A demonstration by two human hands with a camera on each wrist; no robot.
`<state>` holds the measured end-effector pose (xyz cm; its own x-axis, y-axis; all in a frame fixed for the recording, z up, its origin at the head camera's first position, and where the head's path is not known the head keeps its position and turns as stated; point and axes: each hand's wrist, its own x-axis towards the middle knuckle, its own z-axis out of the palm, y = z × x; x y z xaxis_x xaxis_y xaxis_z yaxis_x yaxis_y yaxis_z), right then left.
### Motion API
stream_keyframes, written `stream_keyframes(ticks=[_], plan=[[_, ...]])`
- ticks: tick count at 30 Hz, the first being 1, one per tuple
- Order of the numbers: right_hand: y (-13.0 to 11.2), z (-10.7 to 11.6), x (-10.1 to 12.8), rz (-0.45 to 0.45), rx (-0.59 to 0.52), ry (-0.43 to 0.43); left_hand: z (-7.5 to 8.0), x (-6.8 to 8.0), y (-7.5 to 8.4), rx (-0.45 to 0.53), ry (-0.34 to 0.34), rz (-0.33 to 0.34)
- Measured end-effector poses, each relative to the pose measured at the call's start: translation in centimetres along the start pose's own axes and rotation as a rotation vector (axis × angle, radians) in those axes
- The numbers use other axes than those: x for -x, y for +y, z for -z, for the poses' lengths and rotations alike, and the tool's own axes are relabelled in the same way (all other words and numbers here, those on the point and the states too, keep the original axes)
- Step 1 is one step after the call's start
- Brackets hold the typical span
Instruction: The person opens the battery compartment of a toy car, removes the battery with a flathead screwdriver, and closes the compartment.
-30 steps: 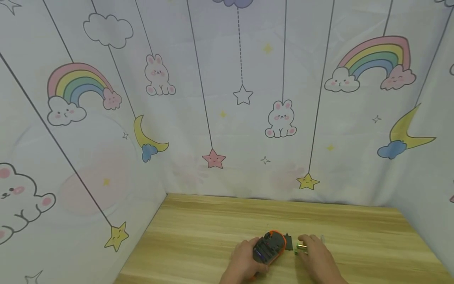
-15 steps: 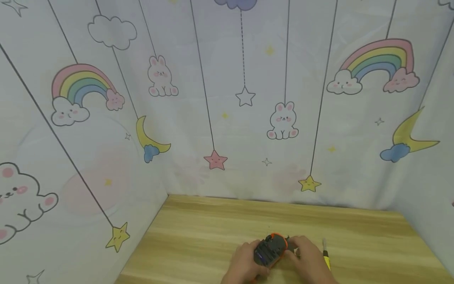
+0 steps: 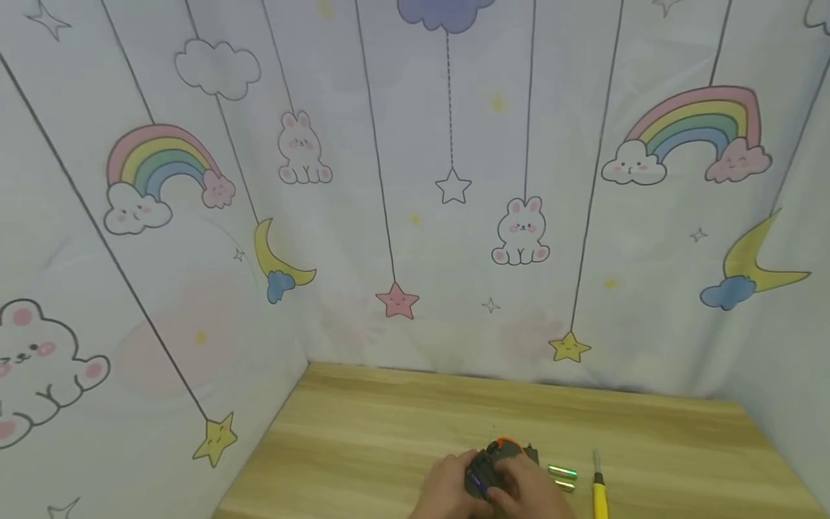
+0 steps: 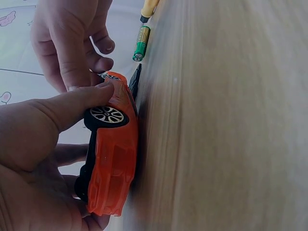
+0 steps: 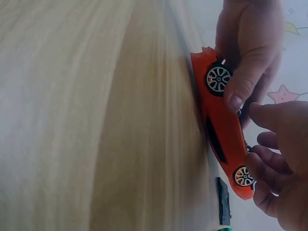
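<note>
The fingers (image 4: 91, 96) of my left hand (image 3: 447, 490) are curled round the orange toy car (image 4: 113, 159), thumb pressed along its flank just above the front wheel, pinning it belly-up on the worktop (image 3: 389, 432). The fingers (image 5: 269, 163) of my right hand (image 3: 528, 490) are bent down over the dark underside, tips at the rear end near the other wheel; whether they pinch anything small there I cannot tell. I judge this to be the battery step: the small black cover (image 5: 223, 201) lies loose just beside the car, two green batteries (image 3: 561, 473) rest on the worktop a little to the right, and a yellow-handled screwdriver (image 3: 599, 490) lies beyond them. The next move, as I read it, calls for a steady hold with the left while the right fetches a battery and lines it up with the open bay. The car is glossy orange plastic with silver spoked wheels and black tyres.
</note>
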<state>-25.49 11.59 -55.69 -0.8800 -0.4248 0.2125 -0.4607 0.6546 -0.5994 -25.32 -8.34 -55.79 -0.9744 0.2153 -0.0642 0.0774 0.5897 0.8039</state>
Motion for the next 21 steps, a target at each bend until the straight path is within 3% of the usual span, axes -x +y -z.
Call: stream_keyframes(ticks=[13,21], plan=[[-0.68,-0.78,0.09,-0.026,0.089,0.053,0.04,0.2,0.22,-0.027,0.011,-0.038],[-0.95,-0.6,-0.16,-0.093,0.059,0.007,0.05,0.23,0.53,-0.039,0.007,-0.005]])
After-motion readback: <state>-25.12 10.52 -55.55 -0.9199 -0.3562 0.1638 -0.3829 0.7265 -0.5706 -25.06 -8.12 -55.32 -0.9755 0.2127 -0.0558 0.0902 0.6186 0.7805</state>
